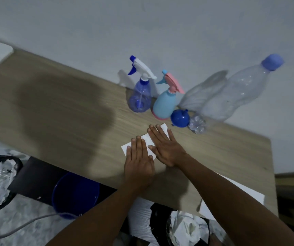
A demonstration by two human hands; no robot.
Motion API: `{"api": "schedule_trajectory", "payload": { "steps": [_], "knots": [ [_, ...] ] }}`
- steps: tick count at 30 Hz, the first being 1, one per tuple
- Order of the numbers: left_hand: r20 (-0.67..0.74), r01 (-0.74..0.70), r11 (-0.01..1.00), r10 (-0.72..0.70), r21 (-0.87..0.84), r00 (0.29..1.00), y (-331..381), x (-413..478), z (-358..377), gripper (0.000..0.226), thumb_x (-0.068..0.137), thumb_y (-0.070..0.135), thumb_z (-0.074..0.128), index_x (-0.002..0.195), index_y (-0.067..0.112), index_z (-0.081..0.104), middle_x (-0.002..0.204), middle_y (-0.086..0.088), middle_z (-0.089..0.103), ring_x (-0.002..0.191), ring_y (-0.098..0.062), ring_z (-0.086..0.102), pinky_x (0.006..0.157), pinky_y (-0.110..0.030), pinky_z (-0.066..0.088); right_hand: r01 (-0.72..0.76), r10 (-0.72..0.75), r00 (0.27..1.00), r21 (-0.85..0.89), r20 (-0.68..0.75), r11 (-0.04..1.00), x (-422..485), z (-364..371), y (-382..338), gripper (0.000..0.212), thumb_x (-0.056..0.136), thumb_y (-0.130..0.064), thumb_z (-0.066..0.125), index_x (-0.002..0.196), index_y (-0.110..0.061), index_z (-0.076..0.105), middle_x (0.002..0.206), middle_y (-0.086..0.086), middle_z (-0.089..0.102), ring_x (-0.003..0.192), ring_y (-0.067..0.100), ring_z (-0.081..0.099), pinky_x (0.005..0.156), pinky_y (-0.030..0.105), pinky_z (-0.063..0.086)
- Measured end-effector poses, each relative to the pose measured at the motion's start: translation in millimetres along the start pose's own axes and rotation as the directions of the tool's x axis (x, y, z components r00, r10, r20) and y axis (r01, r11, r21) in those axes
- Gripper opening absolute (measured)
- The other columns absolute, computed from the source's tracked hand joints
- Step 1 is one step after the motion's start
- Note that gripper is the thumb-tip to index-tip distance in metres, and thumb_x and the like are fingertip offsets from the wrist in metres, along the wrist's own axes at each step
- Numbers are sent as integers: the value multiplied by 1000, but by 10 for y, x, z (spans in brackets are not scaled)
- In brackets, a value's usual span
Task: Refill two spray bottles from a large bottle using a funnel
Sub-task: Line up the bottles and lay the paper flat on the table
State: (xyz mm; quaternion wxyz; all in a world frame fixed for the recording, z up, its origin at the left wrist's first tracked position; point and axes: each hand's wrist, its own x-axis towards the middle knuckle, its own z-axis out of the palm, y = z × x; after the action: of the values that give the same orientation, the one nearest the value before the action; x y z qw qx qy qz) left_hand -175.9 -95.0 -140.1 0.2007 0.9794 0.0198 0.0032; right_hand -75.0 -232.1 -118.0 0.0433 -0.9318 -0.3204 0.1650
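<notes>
Head view: left hand [140,162], right hand [165,145] flat, fingers straight, pressing white paper [146,137].

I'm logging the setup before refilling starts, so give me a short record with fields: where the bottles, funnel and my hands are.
hands: left hand and right hand flat on a white sheet, holding nothing
spray bottles: clear blue spray bottle and light blue spray bottle upright, trigger heads on
funnel: blue funnel on the table, beside the light blue one
source: large bottle upright, cap on
below table: blue bucket
</notes>
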Motion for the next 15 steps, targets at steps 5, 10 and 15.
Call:
{"api": "schedule_trajectory", "payload": {
  "steps": [5,10,15],
  "knots": [
    [65,-18,999,15,46,998,441,-20,154,65,97,30,32,151,-7,26,160,-25,22,151,-37,18,121,-51,17,-82,83,996,21,-40,996,-434,83,306,65,105,-49,14,158,-18,-4,167,-2,-7,153,17,-11,123,49,-5],
    [112,-98,990,87,96,990,775,73,284,68,96,34,22,151,-5,28,160,-23,24,151,-35,19,120,-47,9,-180,183,982,76,-41,981,-751,103,590,65,105,-48,15,158,-18,-7,167,-1,-11,153,17,-14,123,52,-6],
    [224,-258,954,221,152,949,861,158,352,74,93,39,1,155,0,7,165,-16,2,154,-31,-1,125,-45,-1,-341,356,932,166,-69,925,-977,191,603,65,105,-46,14,158,-15,-8,166,2,-14,152,19,-17,120,53,-10]
  ]
}}
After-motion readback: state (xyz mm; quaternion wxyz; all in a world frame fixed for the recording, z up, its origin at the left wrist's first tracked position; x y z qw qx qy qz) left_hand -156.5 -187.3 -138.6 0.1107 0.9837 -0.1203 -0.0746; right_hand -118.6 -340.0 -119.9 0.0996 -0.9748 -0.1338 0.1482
